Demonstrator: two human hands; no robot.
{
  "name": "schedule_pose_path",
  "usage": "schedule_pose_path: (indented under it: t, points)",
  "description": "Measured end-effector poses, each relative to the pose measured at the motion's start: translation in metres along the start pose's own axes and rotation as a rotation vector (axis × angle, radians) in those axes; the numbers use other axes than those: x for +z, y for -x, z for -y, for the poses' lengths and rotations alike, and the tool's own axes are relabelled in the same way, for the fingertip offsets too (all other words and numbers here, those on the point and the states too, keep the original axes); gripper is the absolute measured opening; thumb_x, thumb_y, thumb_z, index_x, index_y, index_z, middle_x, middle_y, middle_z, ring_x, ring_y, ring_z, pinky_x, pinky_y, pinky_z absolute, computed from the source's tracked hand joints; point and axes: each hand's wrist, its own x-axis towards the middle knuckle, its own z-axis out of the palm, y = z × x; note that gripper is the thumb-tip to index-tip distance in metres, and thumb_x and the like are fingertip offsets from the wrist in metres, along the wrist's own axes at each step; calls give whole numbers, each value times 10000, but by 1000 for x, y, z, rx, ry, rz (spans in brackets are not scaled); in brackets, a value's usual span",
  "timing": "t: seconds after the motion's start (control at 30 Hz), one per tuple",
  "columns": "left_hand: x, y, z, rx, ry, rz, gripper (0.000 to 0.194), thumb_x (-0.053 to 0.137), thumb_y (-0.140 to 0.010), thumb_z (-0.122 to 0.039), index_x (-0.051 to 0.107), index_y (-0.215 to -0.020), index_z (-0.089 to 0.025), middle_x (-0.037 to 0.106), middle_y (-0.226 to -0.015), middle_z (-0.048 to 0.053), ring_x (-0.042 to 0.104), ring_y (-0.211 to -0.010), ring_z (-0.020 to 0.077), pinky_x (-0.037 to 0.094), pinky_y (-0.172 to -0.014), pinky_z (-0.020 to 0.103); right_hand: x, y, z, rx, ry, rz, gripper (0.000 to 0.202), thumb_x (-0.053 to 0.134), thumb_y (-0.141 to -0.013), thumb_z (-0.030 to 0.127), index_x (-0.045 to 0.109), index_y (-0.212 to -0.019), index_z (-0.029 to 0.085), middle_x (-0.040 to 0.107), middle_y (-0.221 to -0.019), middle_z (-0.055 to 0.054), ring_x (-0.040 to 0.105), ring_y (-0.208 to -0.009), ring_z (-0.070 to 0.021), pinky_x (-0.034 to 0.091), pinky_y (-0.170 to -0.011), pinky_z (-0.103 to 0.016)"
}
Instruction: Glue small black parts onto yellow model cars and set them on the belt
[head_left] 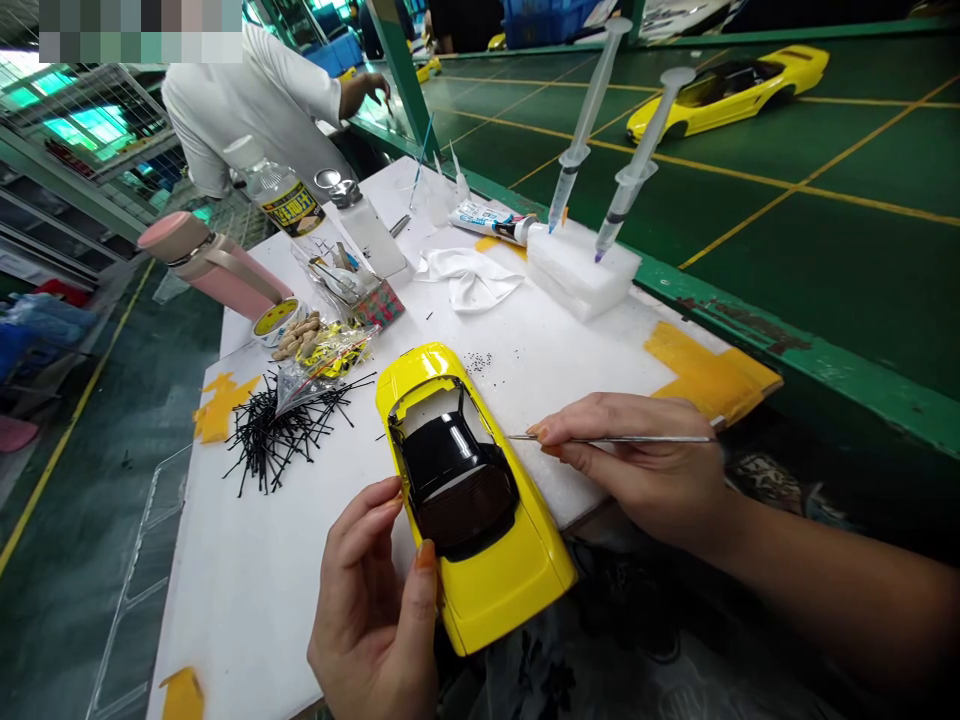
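A yellow model car body (510,590) with a black roof is tilted over the front of a white work board (247,580). My left hand (382,590) grips its left side between thumb and fingers. In my right hand (645,460), pinched fingers hold a thin metal tool (637,439), its tip at the right side of the car body. Tiny black bits (480,362) lie scattered on the board beyond the car. To the left is a heap of thin black sticks (270,440), partly under a clear plastic bag (322,375).
Two syringes (589,110) stand in a white foam block (581,275). Nearby are a glue tube (491,220), a white cloth (469,278), a pump bottle (367,225), a pink flask (214,265) and a tape roll (276,318). Another yellow car body (727,95) rests on the green surface. A person in white (255,95) stands behind.
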Motion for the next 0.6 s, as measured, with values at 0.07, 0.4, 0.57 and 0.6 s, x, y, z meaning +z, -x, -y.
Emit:
schedule_pose_path:
  t: [0.07, 0.4, 0.57, 0.6]
  points:
    - [0, 0, 0, 5, 0, 11, 353, 776, -945, -171, 743, -1280, -279, 669, -1458, 56, 654, -1339, 210, 553, -1155, 312, 0, 0, 1, 15, 5, -10, 246, 785, -878, 5, 855, -941, 233, 850, -904, -12, 811, -794, -148, 663, -744, -211]
    - [0, 1, -1, -2, 4, 4, 342, 782, -945, -182, 750, -1270, -285, 672, -1459, 58, 649, -1348, 217, 551, -1153, 309, -1, -1, 1, -7, -25, 13, 251, 776, -877, 5, 855, -943, 234, 852, -907, -21, 818, -798, -174, 682, -740, -253]
    - [2, 1, -3, -20, 1, -8, 316, 782, -952, -213, 752, -1259, -281, 670, -1461, 71, 658, -1337, 229, 556, -1150, 333, 0, 0, 1, 5, -11, 4, 222, 781, -884, 20, 843, -932, 228, 848, -903, -18, 812, -800, -162, 659, -747, -232]
    - [2, 1, -3, -26, -4, -12, 298, 777, -957, -221, 755, -1249, -277, 674, -1452, 75, 660, -1334, 229, 558, -1147, 332, -1, 1, 1, 21, -2, -7, 211, 786, -884, 31, 839, -928, 230, 846, -904, -18, 807, -799, -162, 652, -746, -233]
